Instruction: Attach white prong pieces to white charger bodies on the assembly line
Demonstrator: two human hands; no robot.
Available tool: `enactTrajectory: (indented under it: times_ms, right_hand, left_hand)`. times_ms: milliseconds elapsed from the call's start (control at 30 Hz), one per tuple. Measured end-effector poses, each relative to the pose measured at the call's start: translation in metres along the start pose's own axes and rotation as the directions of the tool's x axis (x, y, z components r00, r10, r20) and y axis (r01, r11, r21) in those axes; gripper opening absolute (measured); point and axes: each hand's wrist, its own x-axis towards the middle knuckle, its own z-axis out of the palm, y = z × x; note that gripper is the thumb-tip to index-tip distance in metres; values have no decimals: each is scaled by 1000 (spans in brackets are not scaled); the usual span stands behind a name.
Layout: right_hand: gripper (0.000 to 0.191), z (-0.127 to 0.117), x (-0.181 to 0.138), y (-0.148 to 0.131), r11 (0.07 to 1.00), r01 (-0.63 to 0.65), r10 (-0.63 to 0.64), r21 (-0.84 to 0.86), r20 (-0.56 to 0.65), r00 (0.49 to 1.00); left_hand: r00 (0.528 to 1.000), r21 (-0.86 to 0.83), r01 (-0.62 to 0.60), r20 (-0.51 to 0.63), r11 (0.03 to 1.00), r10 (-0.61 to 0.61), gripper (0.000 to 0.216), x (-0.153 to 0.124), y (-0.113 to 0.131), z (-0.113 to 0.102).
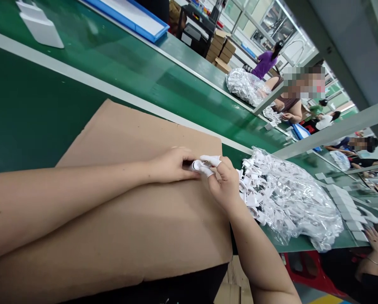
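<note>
Light hold, steady hands

Above the near cardboard sheet (113, 228), the left hand's (173, 165) thumb and fingers close about a small white piece (195, 165), mostly hidden. The right hand's (224, 179) white-covered thumb and forefinger stand slightly parted against it; their grip I cannot tell. Gentle pressure should serve best. Right of them lies a clear bag (303, 202) of white parts (252, 188).

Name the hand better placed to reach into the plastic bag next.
Probably the right hand: it is nearer the plastic bag, with the left hand farther off over the cardboard.
</note>
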Motion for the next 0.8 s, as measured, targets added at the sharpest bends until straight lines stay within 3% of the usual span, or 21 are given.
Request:
enactTrajectory:
  times_ms: [367, 533, 800]
  right_hand:
    - [39, -1, 6, -3, 992, -6, 20, -126, 104, 994]
    - [29, 0, 10, -4, 980, -7, 32, -201, 121, 992]
    - [30, 5, 3, -3, 983, -131, 140, -130, 69, 988]
  left_hand:
    - [1000, -1, -8, -1, 1000, 8, 23, 1, 1, 0]
    - [1000, -10, -5, -11, 1000, 5, 26, 0, 2, 2]
    - [998, -18, 35, -58, 999, -36, 38, 0, 6, 6]
